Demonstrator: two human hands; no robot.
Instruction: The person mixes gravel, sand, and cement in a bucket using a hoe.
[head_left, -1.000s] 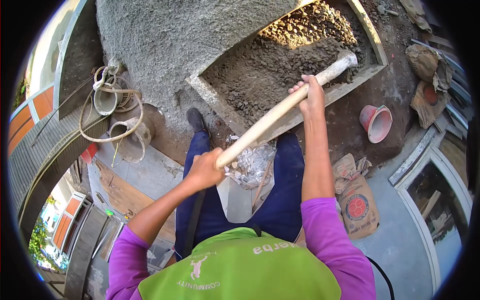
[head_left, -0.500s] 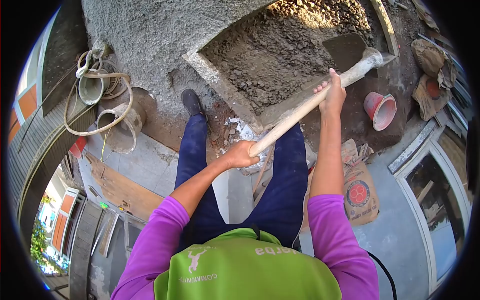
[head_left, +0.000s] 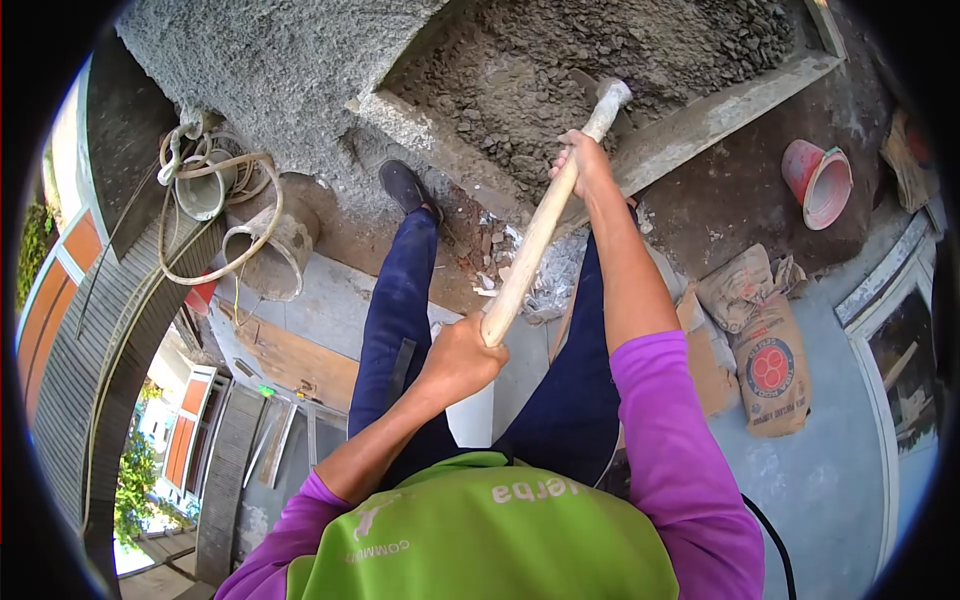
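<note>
A hoe with a long pale wooden handle [head_left: 540, 228] runs from my lap side up to a mixing trough [head_left: 715, 118]. My left hand [head_left: 462, 355] is wrapped round the handle's lower end. Higher up, my right hand [head_left: 583, 165] grips it just below the metal head [head_left: 612, 93]. The hoe's blade is mostly hidden at the wet, gravelly mix [head_left: 520, 110] inside the trough.
A red bucket [head_left: 826, 187] lies tipped right of the trough. Cement bags [head_left: 770, 365] rest at the right. Grey buckets [head_left: 275, 250] and a looped hose [head_left: 165, 235] are at the left. A large grey heap [head_left: 290, 70] borders the trough.
The hoe head has swung left from the trough's right edge to the mix, and the handle stands steeper. Both hands keep their hold. The view has shifted.
</note>
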